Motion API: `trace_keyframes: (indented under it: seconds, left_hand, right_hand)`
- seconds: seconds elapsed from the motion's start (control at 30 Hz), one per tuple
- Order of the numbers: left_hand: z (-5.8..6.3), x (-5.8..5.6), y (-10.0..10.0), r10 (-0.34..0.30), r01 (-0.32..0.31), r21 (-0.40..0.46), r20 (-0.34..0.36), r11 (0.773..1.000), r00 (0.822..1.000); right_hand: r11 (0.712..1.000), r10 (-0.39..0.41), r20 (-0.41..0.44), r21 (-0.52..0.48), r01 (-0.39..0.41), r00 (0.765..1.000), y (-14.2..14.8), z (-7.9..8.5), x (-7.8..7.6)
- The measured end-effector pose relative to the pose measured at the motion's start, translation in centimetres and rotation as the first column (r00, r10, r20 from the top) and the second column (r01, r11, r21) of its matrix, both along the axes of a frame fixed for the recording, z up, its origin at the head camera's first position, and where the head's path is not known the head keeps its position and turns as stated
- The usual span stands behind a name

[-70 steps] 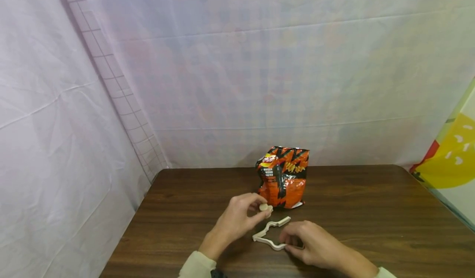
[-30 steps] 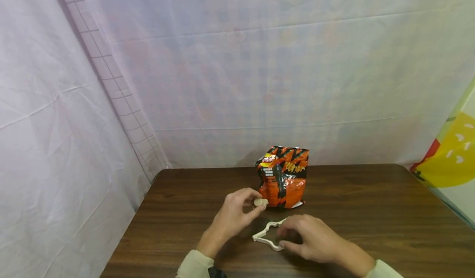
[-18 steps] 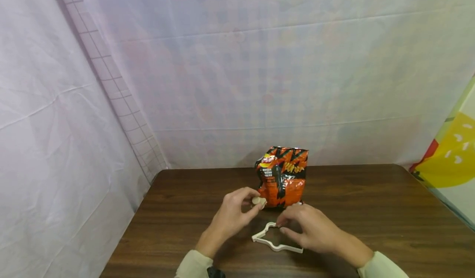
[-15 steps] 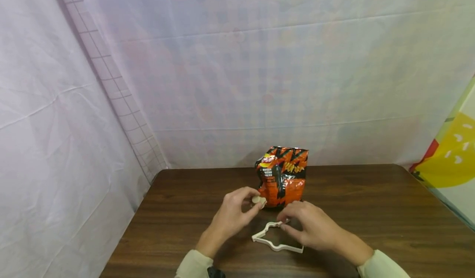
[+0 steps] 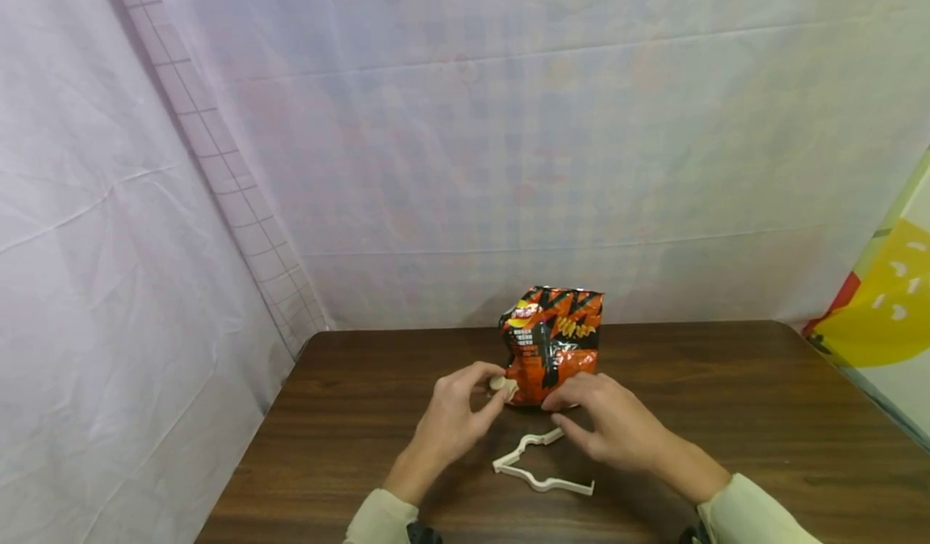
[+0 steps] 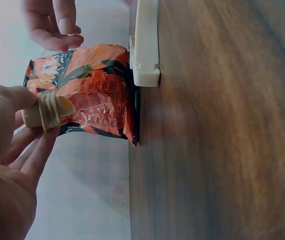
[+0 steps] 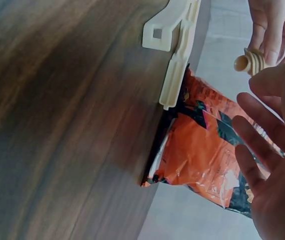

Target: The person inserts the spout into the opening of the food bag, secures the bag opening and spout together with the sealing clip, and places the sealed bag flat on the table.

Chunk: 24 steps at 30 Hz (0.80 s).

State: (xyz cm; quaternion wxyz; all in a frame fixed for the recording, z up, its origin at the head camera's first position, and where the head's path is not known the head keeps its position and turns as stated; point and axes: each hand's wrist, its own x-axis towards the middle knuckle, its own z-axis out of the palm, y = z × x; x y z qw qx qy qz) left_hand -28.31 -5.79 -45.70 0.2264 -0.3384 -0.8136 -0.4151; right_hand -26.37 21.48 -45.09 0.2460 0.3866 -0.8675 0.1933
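Between the thumb and fingers of my left hand (image 5: 452, 427) is a small cream threaded spout (image 5: 503, 385), held above the table in front of the bag. In the left wrist view, the hollow, slanted end of the spout (image 6: 50, 111) and its ridges show. A cream hinged bag clip (image 5: 567, 486) lies spread in a V on the table, its two arms apart. My right hand (image 5: 613, 429) hovers just above the far arm's end, fingers loosely bent and holding nothing. In the right wrist view, a gap separates that hand (image 7: 277, 150) from the clip (image 7: 175, 80).
An orange and black chip bag (image 5: 555, 350) stands upright on the dark wooden table (image 5: 712, 399), right behind both hands. Pale cloth (image 5: 465, 165) hangs behind the table. At the far right hangs a yellow and red printed sheet (image 5: 894, 302).
My right hand has left the clip's near arm, passed its far arm and risen toward the bag. The left hand has shifted slightly left and farther away, still pinching the spout.
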Motion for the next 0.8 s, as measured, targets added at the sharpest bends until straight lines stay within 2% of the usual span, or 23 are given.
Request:
trace_keyframes:
  seconds: [0.27,0.57,0.8]
  left_hand:
    - [-0.1,0.0,0.1,0.012,-0.012,0.021,-0.015,1.0,1.0]
    - [-0.4,-0.1,-0.1,0.052,-0.052,0.033,-0.009,0.998,0.999]
    - [-0.4,-0.3,0.2,0.088,-0.087,0.039,-0.013,0.995,0.996]
  right_hand:
    - [0.999,-0.03,-0.036,-0.033,0.029,0.999,0.3,0.1,-0.2]
    - [0.999,-0.049,-0.023,0.0,0.049,0.999,0.4,1.7,-0.6]
    - [0.997,-0.08,-0.032,0.008,0.081,0.996,0.9,2.2,-0.9]
